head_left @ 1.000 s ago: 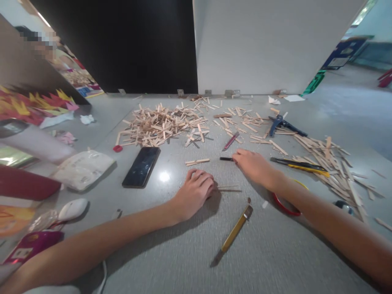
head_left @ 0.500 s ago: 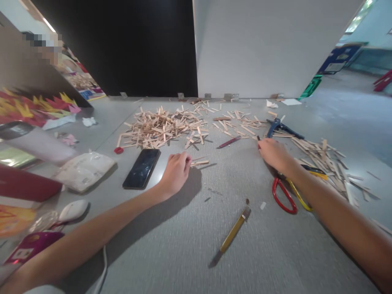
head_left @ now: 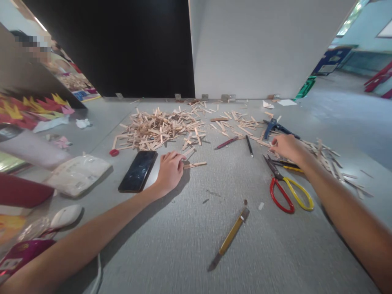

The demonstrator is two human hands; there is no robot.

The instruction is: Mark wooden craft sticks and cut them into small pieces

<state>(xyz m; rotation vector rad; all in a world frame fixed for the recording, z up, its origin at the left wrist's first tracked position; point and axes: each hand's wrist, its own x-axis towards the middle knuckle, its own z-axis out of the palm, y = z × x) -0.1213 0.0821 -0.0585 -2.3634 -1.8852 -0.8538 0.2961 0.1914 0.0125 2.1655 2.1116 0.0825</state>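
Now the black pen (head_left: 249,145) has left the right hand (head_left: 284,147) and lies on the bench (head_left: 171,245), silver tip nearer the person. Beside the left hand's (head_left: 170,169) curled fingers, slim pale sticks (head_left: 198,164) lie on the bench, one crosswise, another slanting away rightward. Whether either hand's fingers pinch anything, I can't tell.

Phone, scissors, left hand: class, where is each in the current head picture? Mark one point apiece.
Phone (head_left: 137,171): head view, middle of the screen.
Scissors (head_left: 278,176): head view, pivot area between blades and handles.
Left hand (head_left: 169,169): head view, back of the hand.
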